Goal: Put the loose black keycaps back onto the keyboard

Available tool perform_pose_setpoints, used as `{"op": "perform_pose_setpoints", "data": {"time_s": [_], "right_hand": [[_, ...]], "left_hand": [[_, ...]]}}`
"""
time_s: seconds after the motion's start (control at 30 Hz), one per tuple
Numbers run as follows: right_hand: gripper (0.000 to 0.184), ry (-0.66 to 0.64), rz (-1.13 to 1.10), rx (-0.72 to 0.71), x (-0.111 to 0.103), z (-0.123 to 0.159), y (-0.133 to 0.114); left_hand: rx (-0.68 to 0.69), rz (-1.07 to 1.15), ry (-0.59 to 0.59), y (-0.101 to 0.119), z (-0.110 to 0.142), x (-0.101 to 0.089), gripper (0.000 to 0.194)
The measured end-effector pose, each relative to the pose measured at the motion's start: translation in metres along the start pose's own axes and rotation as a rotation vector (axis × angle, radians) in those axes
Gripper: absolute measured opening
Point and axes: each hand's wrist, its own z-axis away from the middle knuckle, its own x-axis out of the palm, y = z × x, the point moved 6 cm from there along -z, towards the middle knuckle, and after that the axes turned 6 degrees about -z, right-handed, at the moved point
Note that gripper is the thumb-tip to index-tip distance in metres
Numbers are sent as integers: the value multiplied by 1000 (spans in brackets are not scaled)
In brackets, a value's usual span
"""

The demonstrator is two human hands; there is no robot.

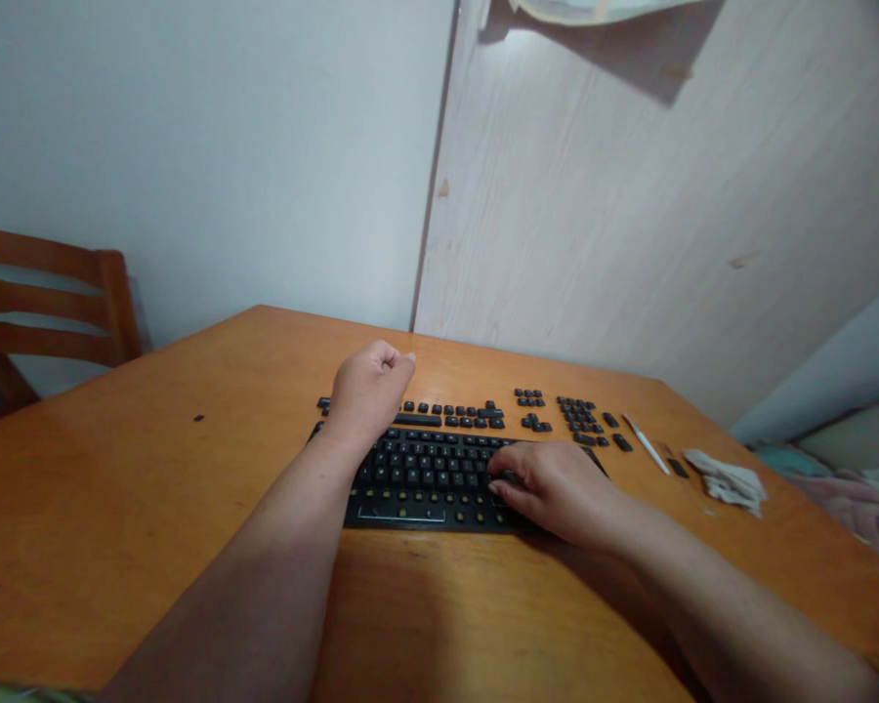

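Observation:
A black keyboard (417, 469) lies across the wooden table in front of me. Its upper rows carry keycaps, while the bare sockets of its bottom row show along the near edge. My left hand (370, 391) is closed above the loose keycaps (458, 410) behind the keyboard; anything in its fingers is hidden. At the keyboard's right part, my right hand (557, 483) has thumb and index finger curled together over the keys. Something dark shows between those fingertips, but I cannot make it out. A long loose space bar (419, 421) lies just behind the keyboard.
More loose keycaps (533, 423) and number-pad keycaps (577, 415) are grouped at the back right. Beyond them lie a white pen-like stick (648, 447), a small dark piece (678, 468) and a crumpled cloth (725, 480). A wooden chair (51, 293) stands at left.

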Motion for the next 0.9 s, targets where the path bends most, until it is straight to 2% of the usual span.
{"op": "perform_pose_setpoints", "data": {"time_s": [0.27, 0.7, 0.9], "right_hand": [[19, -25, 36, -21, 4, 0, -3], [23, 34, 161, -18, 0, 5, -22], [25, 18, 280, 5, 9, 11, -33]], "left_hand": [[-11, -1, -10, 1, 1, -1, 31], [0, -3, -10, 1, 2, 0, 31], [-10, -13, -11, 3, 2, -1, 31]]}}
